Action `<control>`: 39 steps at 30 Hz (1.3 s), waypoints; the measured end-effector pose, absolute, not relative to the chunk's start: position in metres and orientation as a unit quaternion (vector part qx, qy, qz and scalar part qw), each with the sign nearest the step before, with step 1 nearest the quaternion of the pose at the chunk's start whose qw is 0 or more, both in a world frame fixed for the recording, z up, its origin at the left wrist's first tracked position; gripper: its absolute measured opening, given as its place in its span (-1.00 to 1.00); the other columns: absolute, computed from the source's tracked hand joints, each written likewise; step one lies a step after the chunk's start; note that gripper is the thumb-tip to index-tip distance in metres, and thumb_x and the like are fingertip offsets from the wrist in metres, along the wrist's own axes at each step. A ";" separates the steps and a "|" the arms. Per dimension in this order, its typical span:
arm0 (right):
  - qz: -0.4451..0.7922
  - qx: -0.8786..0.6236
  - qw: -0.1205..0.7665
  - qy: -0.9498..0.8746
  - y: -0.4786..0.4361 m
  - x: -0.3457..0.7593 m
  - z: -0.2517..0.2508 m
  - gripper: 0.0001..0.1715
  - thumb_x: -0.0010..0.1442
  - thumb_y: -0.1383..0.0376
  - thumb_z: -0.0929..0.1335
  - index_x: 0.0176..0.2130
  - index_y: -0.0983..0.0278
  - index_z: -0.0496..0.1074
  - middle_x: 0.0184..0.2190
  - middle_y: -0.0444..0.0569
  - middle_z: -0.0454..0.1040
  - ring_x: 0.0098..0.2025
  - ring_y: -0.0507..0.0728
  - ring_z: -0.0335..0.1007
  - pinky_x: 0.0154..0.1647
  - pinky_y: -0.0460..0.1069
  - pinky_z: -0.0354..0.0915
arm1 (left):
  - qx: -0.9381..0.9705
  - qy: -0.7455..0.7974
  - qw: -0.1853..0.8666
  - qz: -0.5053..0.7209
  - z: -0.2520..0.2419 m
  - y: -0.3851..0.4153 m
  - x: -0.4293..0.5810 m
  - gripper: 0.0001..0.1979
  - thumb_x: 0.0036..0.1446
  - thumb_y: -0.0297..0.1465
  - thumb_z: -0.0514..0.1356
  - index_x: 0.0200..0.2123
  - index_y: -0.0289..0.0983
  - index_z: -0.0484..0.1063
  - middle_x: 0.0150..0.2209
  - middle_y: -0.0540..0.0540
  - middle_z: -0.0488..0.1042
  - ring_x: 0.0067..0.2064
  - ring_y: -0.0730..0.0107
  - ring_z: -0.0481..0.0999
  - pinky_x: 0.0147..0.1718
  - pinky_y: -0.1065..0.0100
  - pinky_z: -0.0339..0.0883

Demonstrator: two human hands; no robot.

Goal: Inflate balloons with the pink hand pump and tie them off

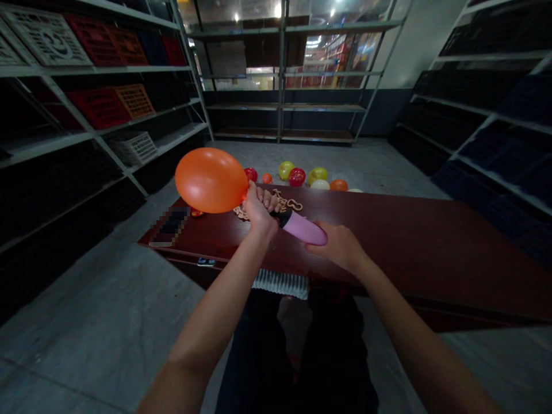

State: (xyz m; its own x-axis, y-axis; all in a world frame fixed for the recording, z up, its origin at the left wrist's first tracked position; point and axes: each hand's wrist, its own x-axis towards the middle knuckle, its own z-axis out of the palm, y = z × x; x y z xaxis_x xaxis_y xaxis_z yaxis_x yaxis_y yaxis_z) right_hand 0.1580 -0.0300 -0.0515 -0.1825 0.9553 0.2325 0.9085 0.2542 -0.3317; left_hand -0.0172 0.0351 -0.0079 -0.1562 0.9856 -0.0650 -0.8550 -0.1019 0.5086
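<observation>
An inflated orange balloon [210,179] points up and to the left above the table. At its neck my left hand [259,208] is closed, gripping the neck together with the black end of a pink balloon pump [304,229]. My right hand [338,246] is wrapped round the pump's other, rounded end. The pump slants down to the right between the two hands, over the tabletop. Behind my left hand lies a loose heap of beige looped pieces [280,199], partly hidden by the hand. The pump's nozzle is covered by my fingers.
The dark red-brown table [388,230] spans the front. A blurred dark item [170,226] lies at its left end. Beyond the far edge, several balloons, including a red one [296,177], rest on the floor. Shelves with crates [99,106] stand left; more shelving [280,106] stands behind and right.
</observation>
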 end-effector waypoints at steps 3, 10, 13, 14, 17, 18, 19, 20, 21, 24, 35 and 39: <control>-0.043 -0.618 0.189 -0.762 -0.032 0.154 -0.052 -0.48 0.09 -0.04 0.35 -0.05 0.18 0.48 -0.36 -0.01 0.60 -0.43 0.15 0.46 -0.49 -0.03 0.08 | 0.132 0.229 0.637 0.724 -0.011 0.039 -0.015 -0.49 0.35 -0.18 0.01 -0.60 -0.23 -0.08 -0.71 0.13 -0.11 -0.73 0.60 -0.09 -0.71 0.41 -0.16; -0.206 -0.588 0.152 -0.767 -0.037 0.158 -0.066 -0.58 0.24 0.07 0.28 -0.02 0.26 0.42 -0.28 0.05 0.57 -0.32 0.17 0.45 -0.40 -0.01 0.08 | 0.023 0.267 0.661 0.701 -0.032 0.058 -0.019 -0.61 0.30 -0.45 -0.05 -0.58 -0.23 -0.08 -0.71 0.14 -0.08 -0.75 0.62 -0.07 -0.71 0.45 -0.18; -0.219 -0.580 0.151 -0.770 -0.032 0.163 -0.079 -0.53 0.27 0.06 0.27 0.04 0.28 0.39 -0.27 0.07 0.55 -0.28 0.18 0.45 -0.37 0.00 0.09 | 0.025 0.272 0.653 0.707 -0.035 0.063 -0.021 -0.63 0.28 -0.45 -0.03 -0.57 -0.23 -0.07 -0.71 0.15 -0.07 -0.75 0.61 -0.06 -0.71 0.45 -0.17; -0.221 -0.580 0.154 -0.769 -0.029 0.165 -0.084 -0.52 0.27 0.05 0.26 0.05 0.29 0.38 -0.27 0.08 0.55 -0.28 0.18 0.44 -0.36 0.00 0.10 | 0.030 0.272 0.646 0.712 -0.035 0.065 -0.023 -0.63 0.28 -0.45 -0.02 -0.57 -0.23 -0.07 -0.71 0.15 -0.08 -0.75 0.61 -0.06 -0.71 0.45 -0.16; -0.222 -0.576 0.167 -0.769 -0.019 0.170 -0.100 -0.52 0.27 0.06 0.26 0.05 0.30 0.39 -0.30 0.07 0.53 -0.29 0.18 0.42 -0.36 0.00 0.11 | 0.056 0.274 0.623 0.731 -0.032 0.074 -0.037 -0.65 0.26 -0.46 -0.01 -0.57 -0.23 -0.05 -0.71 0.15 -0.08 -0.75 0.59 -0.06 -0.71 0.46 -0.16; -0.221 -0.574 0.171 -0.770 -0.016 0.171 -0.105 -0.53 0.27 0.08 0.27 0.05 0.30 0.39 -0.30 0.07 0.53 -0.30 0.18 0.42 -0.35 0.00 0.11 | 0.063 0.280 0.613 0.736 -0.031 0.077 -0.044 -0.65 0.25 -0.47 -0.01 -0.57 -0.23 -0.05 -0.71 0.15 -0.08 -0.75 0.59 -0.05 -0.71 0.46 -0.16; -0.220 -0.571 0.176 -0.771 -0.012 0.172 -0.111 -0.54 0.26 0.10 0.27 0.05 0.30 0.39 -0.30 0.07 0.52 -0.29 0.18 0.42 -0.35 0.00 0.12 | 0.068 0.290 0.603 0.740 -0.029 0.081 -0.052 -0.65 0.24 -0.49 -0.01 -0.58 -0.23 -0.05 -0.71 0.14 -0.07 -0.75 0.59 -0.06 -0.71 0.46 -0.16; -0.218 -0.568 0.179 -0.773 -0.008 0.173 -0.116 -0.54 0.25 0.13 0.28 0.06 0.30 0.39 -0.30 0.07 0.52 -0.28 0.18 0.42 -0.33 0.00 0.13 | 0.069 0.301 0.595 0.742 -0.027 0.085 -0.061 -0.65 0.24 -0.49 -0.02 -0.58 -0.23 -0.06 -0.71 0.14 -0.06 -0.75 0.59 -0.06 -0.71 0.46 -0.16; -0.216 -0.565 0.183 -0.775 -0.005 0.174 -0.121 -0.55 0.25 0.14 0.28 0.06 0.30 0.39 -0.29 0.07 0.53 -0.27 0.18 0.41 -0.32 0.00 0.14 | 0.067 0.313 0.587 0.744 -0.025 0.089 -0.070 -0.65 0.25 -0.49 -0.03 -0.58 -0.23 -0.07 -0.72 0.14 -0.06 -0.75 0.59 -0.06 -0.71 0.45 -0.16; -0.206 -0.558 0.196 -0.780 0.005 0.174 -0.133 -0.55 0.23 0.16 0.29 0.06 0.31 0.40 -0.27 0.08 0.53 -0.25 0.18 0.41 -0.28 0.00 0.16 | 0.054 0.343 0.566 0.748 -0.017 0.097 -0.096 -0.62 0.30 -0.43 -0.06 -0.58 -0.23 -0.10 -0.73 0.14 -0.08 -0.76 0.59 -0.08 -0.72 0.45 -0.14; -0.142 -0.593 0.271 -0.744 0.011 0.181 -0.138 -0.61 0.15 0.17 0.36 -0.05 0.28 0.43 -0.28 0.03 0.56 -0.32 0.17 0.47 -0.32 0.00 0.19 | 0.116 0.309 0.528 0.783 -0.010 0.095 -0.067 -0.52 0.37 -0.24 -0.03 -0.59 -0.23 -0.09 -0.72 0.13 -0.10 -0.75 0.60 -0.07 -0.73 0.44 -0.15; -0.112 -0.588 0.272 -0.754 0.008 0.183 -0.133 -0.62 0.22 0.21 0.31 0.01 0.30 0.40 -0.24 0.03 0.57 -0.26 0.16 0.49 -0.29 -0.02 0.20 | 0.152 0.289 0.539 0.776 -0.012 0.094 -0.025 -0.50 0.36 -0.23 0.01 -0.61 -0.23 -0.06 -0.73 0.12 -0.07 -0.75 0.59 -0.05 -0.74 0.43 -0.15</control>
State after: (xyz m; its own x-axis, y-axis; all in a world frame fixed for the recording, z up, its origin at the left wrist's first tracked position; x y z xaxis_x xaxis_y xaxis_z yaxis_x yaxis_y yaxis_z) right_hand 0.1828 0.0078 -0.1326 -0.1619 0.8252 0.5412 0.9470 0.2842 -0.1500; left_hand -0.0245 0.0936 -0.0118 -0.3722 0.9250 -0.0767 -0.7497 -0.2509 0.6123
